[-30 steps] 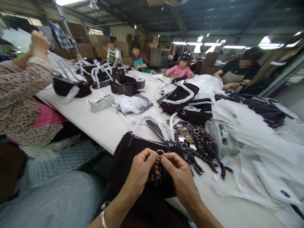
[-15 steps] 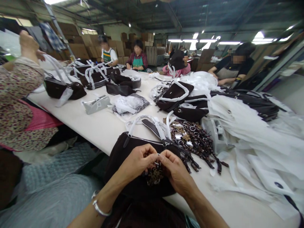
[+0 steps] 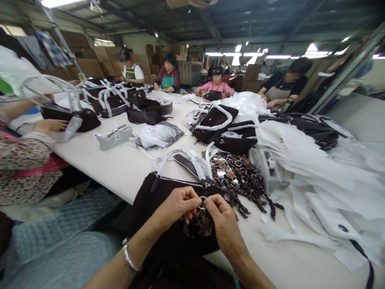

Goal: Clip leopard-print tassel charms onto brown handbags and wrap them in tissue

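A dark brown handbag [image 3: 150, 216] with a zip top and white-wrapped handles lies at the table's near edge. Over its front, my left hand [image 3: 180, 204] and my right hand [image 3: 221, 214] pinch opposite sides of a silver metal ring [image 3: 202, 202]. Both hands are closed, fingertips close together at the ring. A leopard-patterned charm [image 3: 202, 224] hangs below it, partly covered by my fingers. Just above the ring is a dark strap end [image 3: 205, 189] at the bag's zip; whether the ring passes through it I cannot tell.
A pile of ringed leopard charms [image 3: 240, 172] lies right of the bag. Behind are a tape dispenser [image 3: 114, 137], a plastic packet [image 3: 159, 134] and more dark bags [image 3: 213, 120]. White wrapping sheets [image 3: 315, 172] cover the right side. A co-worker's hand [image 3: 49, 126] touches a bag at left.
The view has shifted slightly right. My fingers have parted a little, showing more of the ring. The co-worker at left has lowered their arms to a bag; another across the table has lowered a bag.
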A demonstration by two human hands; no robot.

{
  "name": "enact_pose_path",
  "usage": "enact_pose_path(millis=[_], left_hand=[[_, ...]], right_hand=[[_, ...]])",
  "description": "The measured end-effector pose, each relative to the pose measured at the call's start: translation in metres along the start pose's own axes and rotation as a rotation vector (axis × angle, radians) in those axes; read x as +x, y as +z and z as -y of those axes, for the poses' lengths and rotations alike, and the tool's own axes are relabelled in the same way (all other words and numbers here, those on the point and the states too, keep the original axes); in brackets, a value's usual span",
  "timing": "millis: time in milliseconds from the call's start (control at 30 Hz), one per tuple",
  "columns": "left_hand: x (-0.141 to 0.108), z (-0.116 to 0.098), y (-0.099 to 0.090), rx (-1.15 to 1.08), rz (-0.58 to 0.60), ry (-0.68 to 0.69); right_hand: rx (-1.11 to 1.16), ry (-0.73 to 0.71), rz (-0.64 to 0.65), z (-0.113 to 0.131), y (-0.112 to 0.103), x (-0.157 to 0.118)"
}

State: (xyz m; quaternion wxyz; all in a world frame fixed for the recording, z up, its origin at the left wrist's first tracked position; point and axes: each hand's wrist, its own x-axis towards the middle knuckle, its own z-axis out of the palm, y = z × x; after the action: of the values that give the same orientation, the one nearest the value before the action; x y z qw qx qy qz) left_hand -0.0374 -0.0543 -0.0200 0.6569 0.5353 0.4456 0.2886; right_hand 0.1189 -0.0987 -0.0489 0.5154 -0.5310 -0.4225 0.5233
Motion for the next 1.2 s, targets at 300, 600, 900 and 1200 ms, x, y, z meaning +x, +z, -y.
enact_pose_path(millis=[300, 600, 900, 1200], left_hand=[[0.096, 0.021, -0.014, 0.482, -0.155, -0.094], [0.115, 0.051, 0.003, 0.100, -0.101, -0.061], [0.105, 0.058, -0.003, -0.088, 0.007, 0.119], [0.102, 0.062, -0.003, -0.058, 0.034, 0.162]], right_hand=[[-0.237, 0.145, -0.064, -0.001, -0.011, 0.041], [-0.639, 0.009, -0.267, -0.025, -0.022, 0.069], [-0.673, -0.075, -0.289, -0.026, -0.019, 0.070], [-0.565, -0.023, -0.142, -0.039, -0.031, 0.084]])
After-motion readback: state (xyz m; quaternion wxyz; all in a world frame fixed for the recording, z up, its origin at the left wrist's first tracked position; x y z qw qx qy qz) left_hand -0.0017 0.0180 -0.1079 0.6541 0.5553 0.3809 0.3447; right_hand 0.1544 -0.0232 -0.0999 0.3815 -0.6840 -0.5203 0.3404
